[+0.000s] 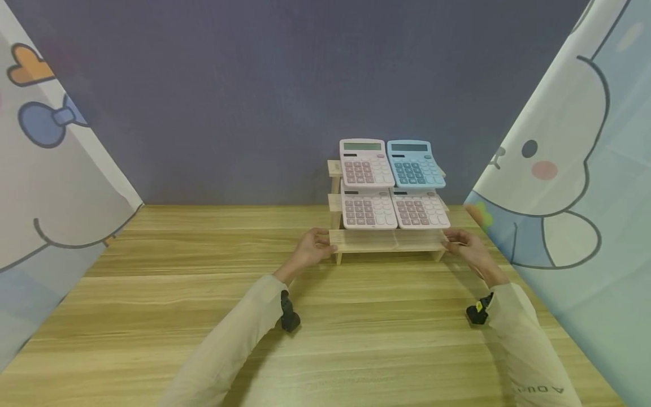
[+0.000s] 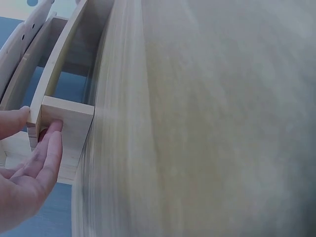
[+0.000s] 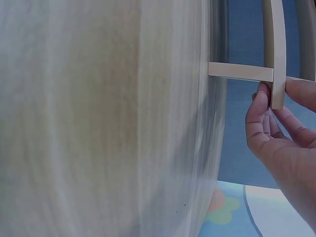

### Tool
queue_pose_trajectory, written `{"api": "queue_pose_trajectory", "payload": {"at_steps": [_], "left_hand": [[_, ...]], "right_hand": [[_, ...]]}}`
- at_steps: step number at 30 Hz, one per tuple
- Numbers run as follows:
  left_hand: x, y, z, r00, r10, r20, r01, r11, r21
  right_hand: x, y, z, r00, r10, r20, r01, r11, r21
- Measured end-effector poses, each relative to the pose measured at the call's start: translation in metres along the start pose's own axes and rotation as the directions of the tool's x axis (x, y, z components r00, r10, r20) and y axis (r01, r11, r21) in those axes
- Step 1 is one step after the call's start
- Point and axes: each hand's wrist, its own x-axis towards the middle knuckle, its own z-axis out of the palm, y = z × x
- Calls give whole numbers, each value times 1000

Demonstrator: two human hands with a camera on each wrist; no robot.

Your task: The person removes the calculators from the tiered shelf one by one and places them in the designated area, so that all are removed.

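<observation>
A tiered wooden rack [image 1: 366, 242] stands at the back of the table. On its top tier lean a pink-white calculator [image 1: 378, 169] and a blue calculator [image 1: 424, 169]; two more pink-white ones [image 1: 369, 212] [image 1: 427, 211] lean on the middle tier. The bottom tier's board is bare. My left hand [image 1: 311, 249] [image 2: 29, 168] pinches the left end of that board, thumb above and fingers beneath. At the right end, my right hand [image 1: 470, 250] [image 3: 286, 128] pinches the same board in the same manner.
The wooden table [image 1: 203, 294] runs up to a dark grey wall [image 1: 229, 102]. Cartoon-printed panels stand at the left [image 1: 61, 186] and right [image 1: 574, 186], the right one close beside my right arm.
</observation>
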Motion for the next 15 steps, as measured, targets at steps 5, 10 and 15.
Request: {"api": "queue_pose_trajectory", "payload": {"at_steps": [5,10,15], "left_hand": [[-1,1,1,1000,-15,-4,15,1000,-25],[-2,3,3,999,-32,-23,31,999,-40],[-3,4,4,999,-33,-26,32,998,-46]], "right_hand": [[0,2,-2,1000,-14,12,14,1000,9],[1,4,-3,1000,-27,12,26,999,18],[1,5,-4,1000,-25,16,25,1000,17]]}}
